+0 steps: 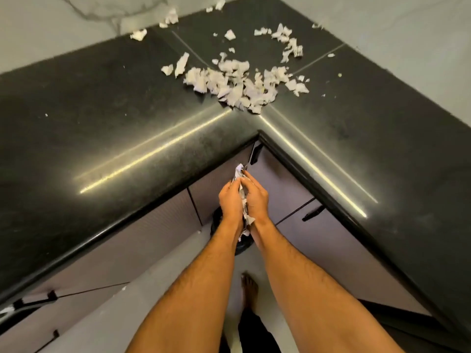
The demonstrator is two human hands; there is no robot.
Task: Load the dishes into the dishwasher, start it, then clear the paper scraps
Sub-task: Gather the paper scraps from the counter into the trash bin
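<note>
A heap of torn white paper scraps (pixel 239 85) lies on the black corner countertop (pixel 127 118), with looser bits scattered toward the back wall. Below the counter's inner corner, my left hand (pixel 230 200) and my right hand (pixel 256 198) are pressed together, palms facing, with a bunch of paper scraps (pixel 243 197) squeezed between them. Paper sticks out above the fingertips and below the wrists. Under the hands, a dark round bin (pixel 242 244) stands on the floor, mostly hidden by my forearms.
Grey cabinet doors (pixel 142 233) with black handles (pixel 312 214) run under both counter wings. My bare foot (pixel 249 289) stands on the pale floor. A marble-look wall (pixel 76 16) backs the counter. A single scrap (pixel 124 288) lies on the floor at left.
</note>
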